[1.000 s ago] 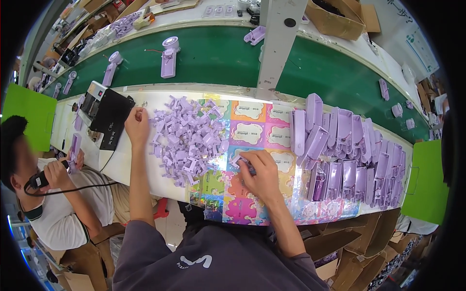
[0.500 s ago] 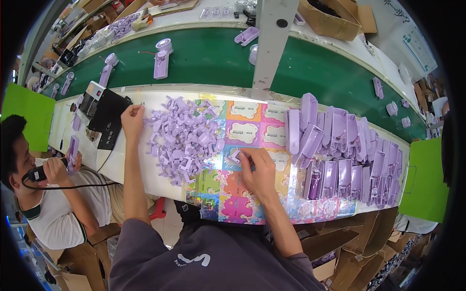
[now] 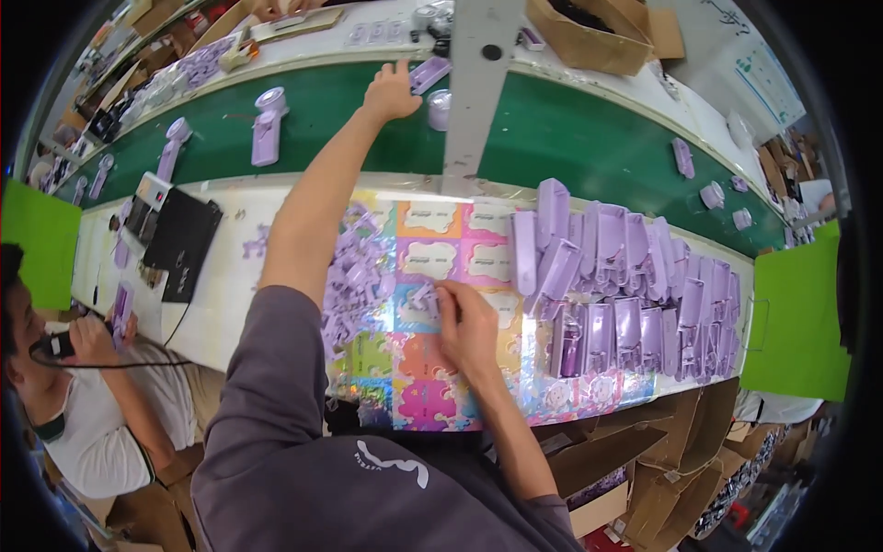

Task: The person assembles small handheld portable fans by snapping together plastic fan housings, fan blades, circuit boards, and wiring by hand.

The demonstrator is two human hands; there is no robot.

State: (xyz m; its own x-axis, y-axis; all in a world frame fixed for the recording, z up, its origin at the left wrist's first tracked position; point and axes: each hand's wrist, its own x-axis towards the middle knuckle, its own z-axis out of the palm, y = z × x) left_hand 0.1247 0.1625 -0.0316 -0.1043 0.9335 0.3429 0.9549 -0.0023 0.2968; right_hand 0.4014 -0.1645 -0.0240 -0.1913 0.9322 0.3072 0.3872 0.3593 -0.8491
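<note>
My left hand is stretched across to the far green conveyor belt. Its fingers are apart at the left end of a light purple plastic shell lying there; whether they touch it I cannot make out. Over the colourful printed sheets, my right hand pinches a small purple plastic bracket between thumb and fingers. A heap of similar small purple brackets lies left of it, partly covered by my left forearm. Several rows of long purple shells stand to the right.
Purple fan-like units and a round purple part sit on the belt. A white post rises beside my left hand. At the left, a person holds a black tool near a black device. Cardboard boxes stand below right.
My left hand has moved from beside the bracket heap up and across to the shell on the belt. My right hand keeps the bracket over the sheets. The view has shifted slightly.
</note>
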